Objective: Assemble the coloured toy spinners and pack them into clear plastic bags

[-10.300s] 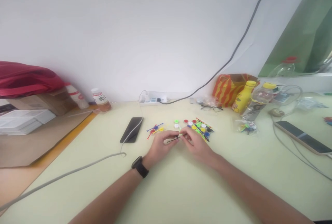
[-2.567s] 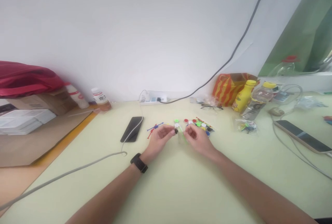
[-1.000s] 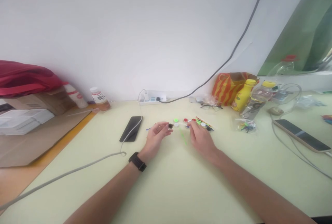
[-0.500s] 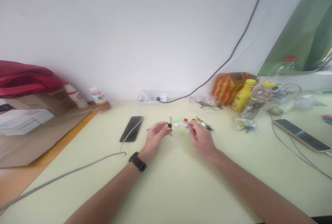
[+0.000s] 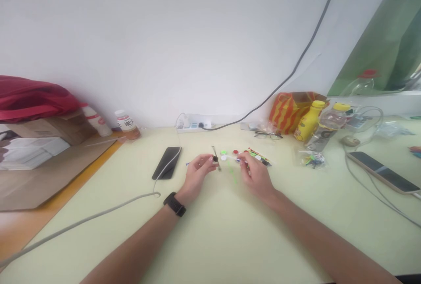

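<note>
My left hand (image 5: 198,171) is closed in a pinch around a small round black piece (image 5: 215,159). A thin dark strip (image 5: 213,150) runs across that piece, tilted, its ends sticking out above and below. To the right, my right hand (image 5: 255,174) is closed on a thin white strip (image 5: 232,157) that points left toward the black piece, the two apart. Between the hands a bright green strip (image 5: 232,172) lies on the table. Just behind are a green cap-like disc (image 5: 223,152), a white disc (image 5: 224,158) and a red disc (image 5: 235,152).
Several coloured strips (image 5: 255,153) lie beyond my right hand. A black phone (image 5: 166,163) with a cable across it is at left. Glasses (image 5: 268,135), a yellow bottle (image 5: 309,121), a striped bag (image 5: 284,111) and another phone (image 5: 383,172) stand or lie right. A power strip (image 5: 194,124) is by the wall.
The dark strip on the black piece has turned from nearly upright to a tilt, its top leaning left. Both hands have stayed almost in place.
</note>
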A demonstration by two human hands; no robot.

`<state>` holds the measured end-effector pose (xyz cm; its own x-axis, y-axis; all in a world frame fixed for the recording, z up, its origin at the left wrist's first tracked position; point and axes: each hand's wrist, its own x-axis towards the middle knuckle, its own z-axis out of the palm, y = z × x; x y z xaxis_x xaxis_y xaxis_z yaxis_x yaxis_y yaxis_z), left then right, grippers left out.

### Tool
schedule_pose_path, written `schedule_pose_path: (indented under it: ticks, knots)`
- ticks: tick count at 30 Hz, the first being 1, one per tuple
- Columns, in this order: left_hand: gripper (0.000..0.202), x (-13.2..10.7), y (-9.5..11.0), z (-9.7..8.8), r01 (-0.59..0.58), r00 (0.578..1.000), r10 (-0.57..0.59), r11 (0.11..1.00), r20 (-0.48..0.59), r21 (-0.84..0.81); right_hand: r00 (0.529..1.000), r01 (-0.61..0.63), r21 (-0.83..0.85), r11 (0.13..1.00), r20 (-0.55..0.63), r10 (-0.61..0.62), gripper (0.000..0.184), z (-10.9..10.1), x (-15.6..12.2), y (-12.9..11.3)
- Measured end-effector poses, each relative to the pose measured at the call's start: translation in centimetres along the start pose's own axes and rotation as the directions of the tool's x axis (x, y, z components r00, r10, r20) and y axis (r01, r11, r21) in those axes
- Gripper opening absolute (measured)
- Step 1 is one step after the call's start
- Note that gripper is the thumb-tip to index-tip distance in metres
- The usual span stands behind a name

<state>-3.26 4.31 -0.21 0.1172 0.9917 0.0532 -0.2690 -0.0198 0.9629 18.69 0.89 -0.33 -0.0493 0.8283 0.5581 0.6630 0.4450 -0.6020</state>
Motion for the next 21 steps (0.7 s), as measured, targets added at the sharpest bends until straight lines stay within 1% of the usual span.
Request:
schedule_pose_path:
  ticks: [8,14,19,21]
  knots:
    - [0.037,0.1,-0.2,-0.1,0.001,1.000,-0.001,1.000,0.001,-0.003,0.998,0.050,-0.001,0.999,-0.025,-0.050,0.021,0.2,-0.1,0.2]
    - [0.039,0.1,-0.3,-0.2,0.008,1.000,-0.008,1.000,0.015,-0.007,0.997,0.075,-0.046,0.996,-0.013,-0.076,0.022,0.4,0.0,0.5]
    - [0.034,0.3,-0.1,0.0,0.029,0.999,-0.030,0.999,-0.036,-0.033,0.996,0.090,-0.093,0.992,0.007,-0.090,0.021,0.6,0.1,1.1]
    - [0.038,0.3,0.0,0.2,0.045,0.999,-0.047,0.998,-0.028,-0.053,0.996,0.092,-0.100,0.991,0.001,-0.092,0.022,0.6,0.2,1.3]
